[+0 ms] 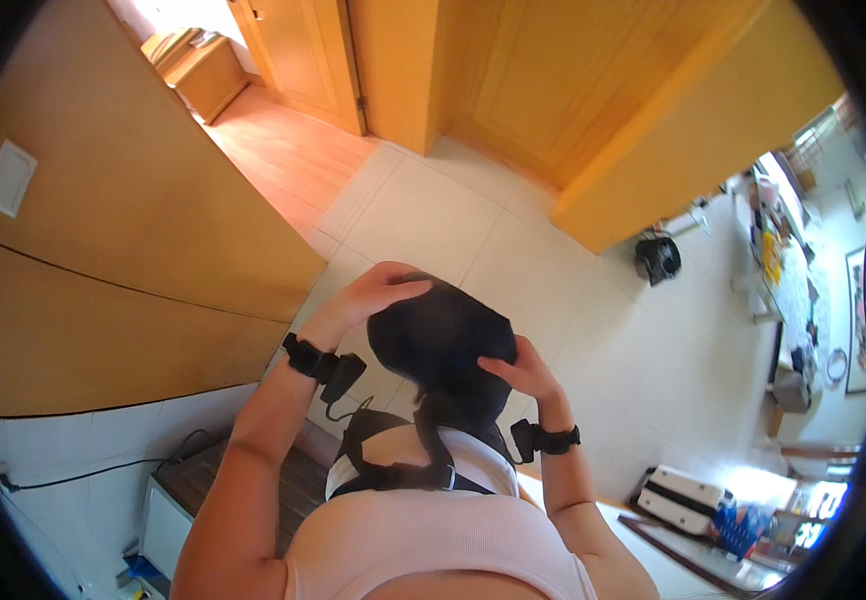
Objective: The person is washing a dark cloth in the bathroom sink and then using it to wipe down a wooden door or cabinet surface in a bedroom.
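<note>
A dark cloth item (pixel 440 330), perhaps a cap or a pouch, is stretched between my two hands in front of my body. My left hand (pixel 384 294) grips its upper left edge, with the thumb on top. On the lower right side, my right hand (pixel 521 369) holds it with the thumb over the near face. Black straps (pixel 433 442) with a buckle lie around my waist, below the item. Each wrist wears a black band with a small device (pixel 341 377). The fingers behind the cloth are hidden.
Wooden panelling (pixel 118 225) stands at the left, a wooden door (pixel 553 82) ahead. A black bag (pixel 658 260) sits on the tiled floor at the right. A white suitcase (pixel 680 499) is at the lower right. Behind my left arm is a dark-topped cabinet (pixel 200 480) with a cable.
</note>
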A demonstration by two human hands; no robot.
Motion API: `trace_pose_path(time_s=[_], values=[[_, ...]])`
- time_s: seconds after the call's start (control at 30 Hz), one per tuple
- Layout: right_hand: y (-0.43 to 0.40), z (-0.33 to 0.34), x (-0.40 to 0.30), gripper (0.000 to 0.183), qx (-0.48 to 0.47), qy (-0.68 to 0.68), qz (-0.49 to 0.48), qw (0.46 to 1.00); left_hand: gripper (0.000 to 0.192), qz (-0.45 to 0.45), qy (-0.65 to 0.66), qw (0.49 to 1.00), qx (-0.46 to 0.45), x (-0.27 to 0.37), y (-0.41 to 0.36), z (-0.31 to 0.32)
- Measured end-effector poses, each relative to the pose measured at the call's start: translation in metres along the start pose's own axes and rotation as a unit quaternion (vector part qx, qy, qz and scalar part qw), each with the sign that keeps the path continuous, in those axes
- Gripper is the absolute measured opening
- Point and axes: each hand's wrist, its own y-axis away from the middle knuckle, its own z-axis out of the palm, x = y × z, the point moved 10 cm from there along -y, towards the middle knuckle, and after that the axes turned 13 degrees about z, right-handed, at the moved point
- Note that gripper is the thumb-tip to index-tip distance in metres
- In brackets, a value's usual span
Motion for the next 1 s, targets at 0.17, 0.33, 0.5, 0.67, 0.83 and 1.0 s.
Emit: trace_pose_path(time_s=[0.17, 0.33, 0.5, 0.67, 0.83, 1.0], values=[[-0.077, -0.017, -0.069, 0.032, -0.095, 0.059, 0.038, 0.993, 0.023, 0.009, -0.04, 0.997, 0.062, -0.041, -0.076, -0.078], [-0.145, -0.044, -0.136, 0.037, -0.124, 0.089, -0.071, 0.986, 0.036, 0.08, -0.07, 0.989, 0.105, -0.014, -0.133, -0.115], [-0.195, -0.045, -0.232, 0.046, -0.163, 0.112, -0.151, 0.968, 0.046, 0.041, 0.075, 0.963, 0.257, -0.028, -0.148, -0.166], [-0.247, -0.039, -0.293, 0.057, -0.16, 0.125, -0.162, 0.966, 0.048, 0.029, 0.208, 0.946, 0.247, -0.045, -0.174, -0.214], [-0.316, -0.033, -0.331, 0.068, -0.152, 0.045, -0.154, 0.975, 0.06, 0.059, 0.257, 0.96, 0.094, -0.01, -0.232, -0.247], [-0.387, -0.029, -0.387, 0.069, -0.121, -0.046, -0.181, 0.975, 0.07, 0.035, 0.362, 0.928, 0.082, 0.022, -0.255, -0.314]])
